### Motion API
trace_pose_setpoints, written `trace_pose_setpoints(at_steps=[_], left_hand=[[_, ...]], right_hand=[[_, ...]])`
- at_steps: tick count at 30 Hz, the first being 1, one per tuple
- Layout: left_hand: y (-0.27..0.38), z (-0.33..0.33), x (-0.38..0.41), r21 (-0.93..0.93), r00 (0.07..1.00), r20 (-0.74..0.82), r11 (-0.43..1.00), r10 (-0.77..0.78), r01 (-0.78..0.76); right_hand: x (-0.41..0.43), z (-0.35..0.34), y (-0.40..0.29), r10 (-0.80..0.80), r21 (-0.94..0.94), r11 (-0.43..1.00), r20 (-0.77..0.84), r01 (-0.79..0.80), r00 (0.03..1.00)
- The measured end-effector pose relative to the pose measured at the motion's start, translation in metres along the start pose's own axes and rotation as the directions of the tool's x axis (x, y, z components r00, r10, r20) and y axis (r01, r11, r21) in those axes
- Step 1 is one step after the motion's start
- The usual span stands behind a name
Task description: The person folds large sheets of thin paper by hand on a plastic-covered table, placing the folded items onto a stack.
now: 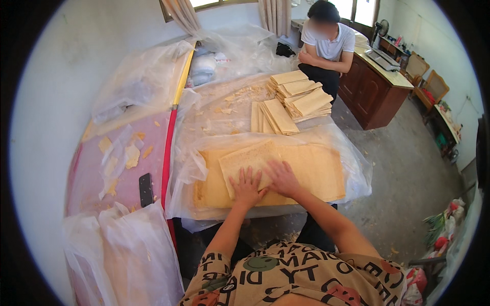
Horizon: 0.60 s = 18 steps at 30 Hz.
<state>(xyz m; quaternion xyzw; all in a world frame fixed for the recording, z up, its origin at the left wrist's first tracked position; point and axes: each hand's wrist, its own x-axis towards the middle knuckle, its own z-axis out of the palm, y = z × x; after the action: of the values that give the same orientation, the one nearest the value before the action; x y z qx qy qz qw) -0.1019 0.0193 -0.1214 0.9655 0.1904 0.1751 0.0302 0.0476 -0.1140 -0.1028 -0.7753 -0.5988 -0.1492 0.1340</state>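
Observation:
My left hand [247,190] lies flat, fingers spread, on a folded pale-yellow sheet [241,160] that looks like dried tofu skin. My right hand [282,178] touches the same sheet near its right edge, slightly blurred, with its fingers apart. The folded sheet sits at a slant on a wider stack of similar yellow sheets [321,172]. Beneath that stack, clear plastic film [356,172] covers the work table. Neither hand grips anything.
Folded bundles [310,101] are piled at the table's far right, near a seated person [325,42]. Crumbs and flakes [226,111] litter the film. On the left surface lie a phone [146,190] and broken pieces [133,156]. A wooden cabinet [367,88] carries a scale [383,59].

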Motion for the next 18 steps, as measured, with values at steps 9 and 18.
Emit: trace_pose_setpoints(at_steps=[9,18], left_hand=[[-0.076,0.009,-0.021,-0.155,0.987,-0.066,0.975,0.149,-0.158],[-0.102,-0.06,-0.021,-0.844,0.885,0.466,0.285,-0.029,0.454]], right_hand=[[-0.003,0.001,0.044,-0.162,0.089,0.984,0.101,0.153,0.982],[-0.001,-0.041,0.047,0.21,0.793,0.348,0.453,-0.499,0.866]])
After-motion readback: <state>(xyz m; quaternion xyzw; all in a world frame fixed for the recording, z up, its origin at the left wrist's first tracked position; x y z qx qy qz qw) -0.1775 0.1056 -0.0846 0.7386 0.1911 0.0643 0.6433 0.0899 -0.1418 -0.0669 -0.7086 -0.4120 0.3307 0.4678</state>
